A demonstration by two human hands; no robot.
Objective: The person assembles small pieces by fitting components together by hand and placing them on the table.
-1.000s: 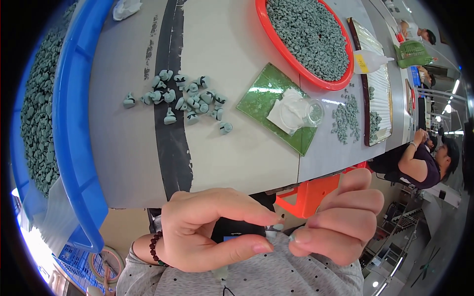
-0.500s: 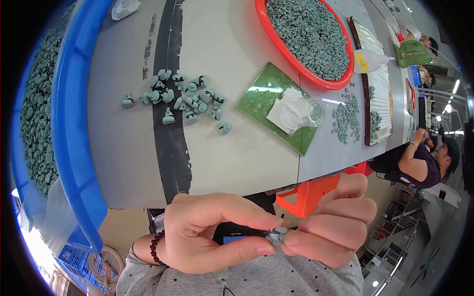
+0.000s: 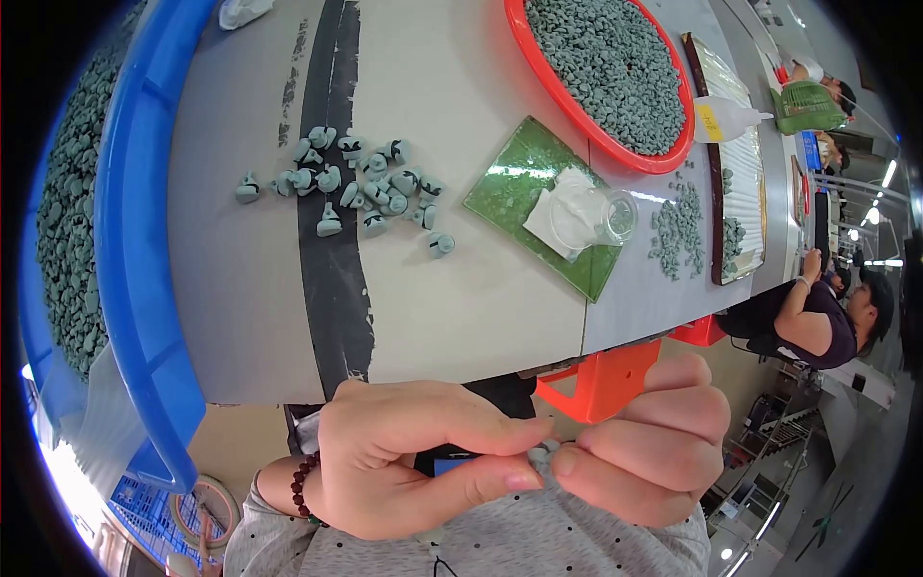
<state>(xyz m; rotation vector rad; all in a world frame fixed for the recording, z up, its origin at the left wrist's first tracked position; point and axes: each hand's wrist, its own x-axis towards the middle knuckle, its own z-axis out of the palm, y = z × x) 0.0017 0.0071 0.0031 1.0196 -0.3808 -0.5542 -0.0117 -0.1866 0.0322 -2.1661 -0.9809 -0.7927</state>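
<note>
Both hands meet in front of my body at the lower middle, around a small grey-green moulded plastic piece [image 3: 543, 452]. Thumb and index finger of my left hand [image 3: 413, 457] pinch it from the left. My right hand [image 3: 654, 447] is curled, with its thumb and fingertips closed on the piece's other side. Fingertips cover much of the piece. Beyond the hands, a loose group of similar assembled pieces [image 3: 375, 188], some with black markings, lies on the table [image 3: 461, 317] across a black tape strip [image 3: 332, 279].
At left stands a blue bin [image 3: 144, 240] of grey-green parts. A red basin [image 3: 543, 91] holds more. A green tile [image 3: 510, 178] carries white paper and a clear cup [image 3: 617, 219]. Loose small parts [image 3: 681, 231], a squeeze bottle [image 3: 726, 120] and a tray [image 3: 716, 212] lie right; a person [image 3: 817, 317] sits beyond.
The fingertips have drawn closer around the piece and cover more of it. My right fingers have curled in slightly. The view has shifted a little; the things on the table stay put.
</note>
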